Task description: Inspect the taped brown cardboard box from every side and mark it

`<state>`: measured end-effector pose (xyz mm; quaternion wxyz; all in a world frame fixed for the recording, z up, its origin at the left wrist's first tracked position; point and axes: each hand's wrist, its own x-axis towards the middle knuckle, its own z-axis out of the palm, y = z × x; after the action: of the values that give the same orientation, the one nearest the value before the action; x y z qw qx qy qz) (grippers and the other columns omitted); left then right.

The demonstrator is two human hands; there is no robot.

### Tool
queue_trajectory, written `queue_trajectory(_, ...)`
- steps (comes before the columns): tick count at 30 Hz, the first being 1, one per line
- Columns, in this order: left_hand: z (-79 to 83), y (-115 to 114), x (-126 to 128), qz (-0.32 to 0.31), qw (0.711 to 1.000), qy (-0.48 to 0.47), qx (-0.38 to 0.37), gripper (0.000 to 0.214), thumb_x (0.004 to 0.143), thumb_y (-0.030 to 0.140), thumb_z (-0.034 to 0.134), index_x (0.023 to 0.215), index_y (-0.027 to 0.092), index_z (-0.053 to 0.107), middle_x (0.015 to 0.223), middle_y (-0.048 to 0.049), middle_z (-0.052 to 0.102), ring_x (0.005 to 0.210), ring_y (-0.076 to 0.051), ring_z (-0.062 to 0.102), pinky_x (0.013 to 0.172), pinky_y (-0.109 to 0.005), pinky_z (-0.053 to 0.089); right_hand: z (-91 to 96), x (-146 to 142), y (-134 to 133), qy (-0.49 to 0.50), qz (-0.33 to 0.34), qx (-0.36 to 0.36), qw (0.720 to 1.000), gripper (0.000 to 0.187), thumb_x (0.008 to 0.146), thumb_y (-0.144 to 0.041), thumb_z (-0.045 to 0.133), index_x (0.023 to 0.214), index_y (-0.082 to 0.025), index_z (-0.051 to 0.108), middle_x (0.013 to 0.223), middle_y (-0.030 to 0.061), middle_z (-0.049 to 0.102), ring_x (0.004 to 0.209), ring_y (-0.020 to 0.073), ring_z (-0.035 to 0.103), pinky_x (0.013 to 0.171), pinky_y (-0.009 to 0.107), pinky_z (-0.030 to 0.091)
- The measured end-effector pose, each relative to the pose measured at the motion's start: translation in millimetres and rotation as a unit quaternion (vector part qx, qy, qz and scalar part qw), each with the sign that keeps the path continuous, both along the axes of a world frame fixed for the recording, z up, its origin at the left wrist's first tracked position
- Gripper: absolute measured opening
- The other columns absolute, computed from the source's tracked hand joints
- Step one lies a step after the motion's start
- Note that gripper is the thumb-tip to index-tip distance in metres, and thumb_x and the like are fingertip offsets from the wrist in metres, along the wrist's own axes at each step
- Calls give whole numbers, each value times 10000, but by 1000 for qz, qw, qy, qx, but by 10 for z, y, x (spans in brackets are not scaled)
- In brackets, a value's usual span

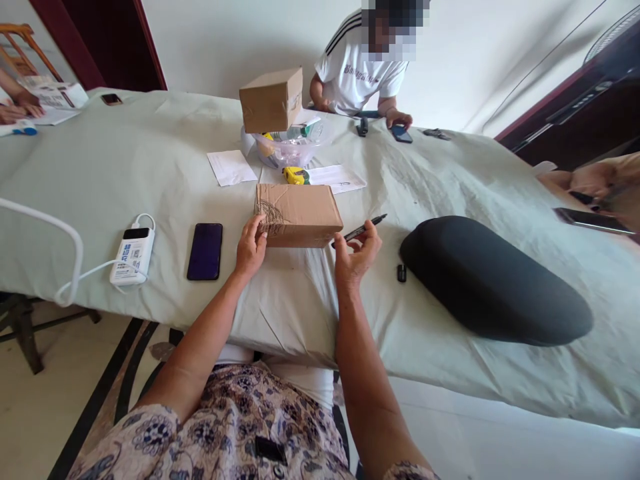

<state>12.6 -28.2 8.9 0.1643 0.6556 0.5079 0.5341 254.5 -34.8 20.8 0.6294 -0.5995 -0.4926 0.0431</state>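
A cardboard box (pixel 303 207) with black scribbled lines near its left end lies on the cloth in front of me. My left hand (pixel 251 248) grips its left front corner, thumb on the near side and fingers curled at the edge. Between the thumb and fingers of my right hand (pixel 358 255) is a black marker (pixel 361 231), uncapped, its tip pointing up and to the right, away from the box. That hand is close by the box's right front corner. Right of it, a small black marker cap (pixel 401 273) sits on the cloth.
A dark phone (pixel 205 251) and a white power bank (pixel 133 256) with a cable lie left. Behind the box are a yellow tape measure (pixel 296 175), papers (pixel 231 167) and a basin (pixel 285 153) bearing another carton (pixel 271 101). A black cushion-like object (pixel 495 280) lies right. Other people sit around.
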Motion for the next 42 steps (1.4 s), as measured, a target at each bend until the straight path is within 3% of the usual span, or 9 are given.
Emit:
queue_trajectory(4, 20, -14, -9, -9, 1000, -7, -9, 412, 1002, 356, 488, 1392, 233, 539, 1469, -118, 618, 1412, -228, 559, 1229, -439, 440, 37, -219, -143, -68, 137, 54, 987, 855, 823, -693, 631, 1515, -251, 393, 1319, 147, 503, 1162, 263, 582, 889, 410, 596)
queue_trajectory(8, 39, -35, -11, -9, 1000, -12, -14, 418, 1008, 378, 494, 1402, 244, 535, 1476, -115, 610, 1418, -233, 551, 1227, -449, 440, 53, -363, -262, -110, 215, 54, 969, 580, 990, -494, 375, 1520, -261, 402, 1286, 145, 545, 1083, 226, 638, 910, 428, 600)
queue_trajectory(16, 43, -37, 2, -5, 1000, -15, -26, 453, 971, 294, 489, 1417, 221, 527, 1489, -123, 595, 1426, -228, 540, 1235, -442, 425, 176, -542, -408, -156, 178, 131, 963, 162, 973, -318, 556, 1106, -261, 629, 951, 65, 646, 894, 189, 656, 815, 360, 579)
queue_trajectory(21, 23, -26, -3, -15, 999, -16, -27, 490, 946, 257, 501, 1435, 218, 504, 1515, -125, 576, 1444, -230, 524, 1233, -442, 430, 217, -610, -439, -245, 276, 106, 923, 213, 997, -292, 508, 1089, -261, 697, 1003, 82, 677, 948, 190, 663, 848, 354, 553)
queue_trajectory(24, 14, -23, -9, -20, 999, -18, -28, 533, 912, 222, 519, 1445, 217, 496, 1528, -123, 566, 1456, -230, 512, 1251, -443, 409, 208, -636, -420, -293, 283, 120, 905, 223, 997, -276, 512, 1095, -255, 711, 986, 70, 693, 921, 176, 655, 837, 333, 521)
queue_trajectory(31, 37, -64, -9, -55, 993, -91, -46, 682, 800, 61, 492, 1453, 259, 519, 1554, -53, 551, 1477, -206, 487, 1281, -410, 361, 187, -633, -408, -286, 212, 143, 924, 112, 992, -256, 563, 1036, -236, 664, 883, 47, 713, 817, 178, 640, 759, 327, 482)
queue_trajectory(34, 13, -48, 3, -70, 980, -173, -74, 762, 786, 52, 494, 1511, 280, 448, 1559, -57, 543, 1468, -212, 499, 1223, -388, 437, 155, -650, -398, -273, 200, 149, 929, 58, 985, -269, 596, 975, -235, 641, 819, 27, 711, 749, 176, 619, 726, 334, 450)
queue_trajectory(38, -35, 11, -23, -15, 945, -304, -117, 796, 761, 52, 501, 1515, 289, 405, 1464, -105, 593, 1294, -218, 645, 1048, -363, 570, 84, -721, -362, -245, 270, 102, 925, 111, 1003, -312, 582, 985, -232, 657, 840, 27, 724, 762, 167, 647, 716, 319, 480)
queue_trajectory(42, -1, 45, -119, 97, 911, -383, -119, 609, 782, 94, 501, 1372, 247, 510, 1250, -116, 671, 1051, -204, 732, 831, -305, 611, 64, -798, -329, -202, 372, 83, 902, 192, 1029, -307, 529, 1147, -242, 666, 995, 56, 749, 918, 164, 695, 811, 308, 558)
